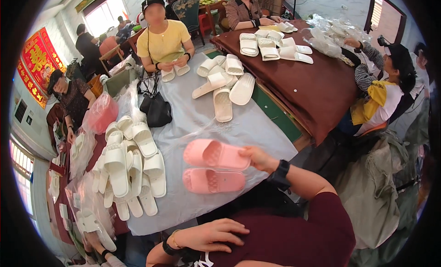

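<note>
My right hand (258, 158) grips the heel end of a pink slipper (232, 156), its toe pointing left. A second pink slipper (225, 180) lies beside it on the near side, toe also to the left. Both are at the near part of the grey-white sheet covering the table (183, 129). My left hand (213, 235) rests against my dark red shirt with its fingers stretched out and nothing in it. To the left of the pink pair rises a heap of white slippers (118, 168).
More white slippers (223, 104) lie farther back, near a person in yellow (167, 42) who handles a white pair. A black bag (156, 110) sits beside the heap. On a brown-covered table (294, 78) are other slippers and clear plastic bags (326, 42). Other people work around.
</note>
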Demonstrator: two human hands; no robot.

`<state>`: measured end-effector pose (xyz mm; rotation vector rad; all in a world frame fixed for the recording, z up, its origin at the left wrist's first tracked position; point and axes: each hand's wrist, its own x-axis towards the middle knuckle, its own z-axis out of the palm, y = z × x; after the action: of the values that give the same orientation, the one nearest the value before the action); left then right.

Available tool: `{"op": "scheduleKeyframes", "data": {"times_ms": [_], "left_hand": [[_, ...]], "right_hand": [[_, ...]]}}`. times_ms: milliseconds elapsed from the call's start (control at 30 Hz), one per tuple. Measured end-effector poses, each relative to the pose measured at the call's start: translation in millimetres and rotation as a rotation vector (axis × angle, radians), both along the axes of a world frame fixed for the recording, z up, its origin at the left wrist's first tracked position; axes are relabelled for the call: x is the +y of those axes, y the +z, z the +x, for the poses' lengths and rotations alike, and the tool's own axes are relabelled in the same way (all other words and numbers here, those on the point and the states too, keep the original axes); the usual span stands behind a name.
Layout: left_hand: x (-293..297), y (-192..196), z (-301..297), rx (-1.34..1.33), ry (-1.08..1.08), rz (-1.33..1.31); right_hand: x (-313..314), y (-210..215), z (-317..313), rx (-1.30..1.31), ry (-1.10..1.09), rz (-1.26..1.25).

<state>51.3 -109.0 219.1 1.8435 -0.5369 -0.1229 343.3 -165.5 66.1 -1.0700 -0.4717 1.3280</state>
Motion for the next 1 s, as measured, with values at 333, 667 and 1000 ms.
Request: {"op": "scheduleKeyframes", "data": {"times_ms": [333, 667, 1000], "left_hand": [[47.6, -14.8, -18.5, -0.037, 0.719, -0.114], [69.4, -168.3, -20.8, 0.167, 1.477, -0.078], [61.0, -235.1, -29.7, 0.148, 1.574, 0.248]], "right_hand": [[7.8, -34.0, -8.8, 0.000, 0.158, -0.275], [0.7, -42.6, -11.2, -0.228, 0.299, -0.261], [-37.9, -26.5, 14.3, -1.180, -0.639, -0.135]]}}
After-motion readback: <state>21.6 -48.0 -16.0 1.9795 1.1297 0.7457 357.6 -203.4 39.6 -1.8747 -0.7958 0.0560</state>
